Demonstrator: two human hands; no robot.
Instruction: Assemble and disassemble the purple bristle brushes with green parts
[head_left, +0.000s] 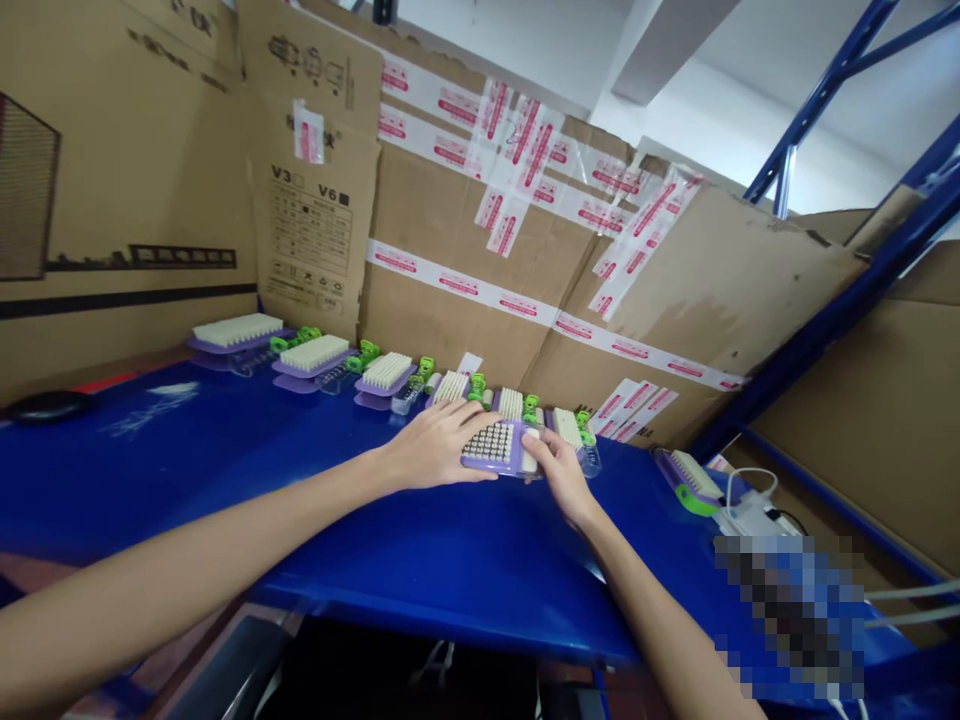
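Note:
Both my hands hold one purple tray of small light pieces (pixel 491 444) above the blue table, in front of a row of similar items. My left hand (pixel 435 442) wraps over its left end, fingers along the far edge. At the right end, my right hand (pixel 559 468) pinches it, the thumb on a pale block (pixel 530 452) under clear plastic. Behind stand purple trays topped with cream ridged blocks, such as one at the far left (pixel 238 330) and another nearer the middle (pixel 386 372). Bright green parts (pixel 365 355) and clear plastic pieces sit beside them.
Taped cardboard (pixel 465 210) rises behind the blue table (pixel 225 480). A black round object (pixel 49 406) lies at the left. On the right are another purple and cream item (pixel 691 475), a white device with cables (pixel 757 515) and a blue frame bar (pixel 795 335).

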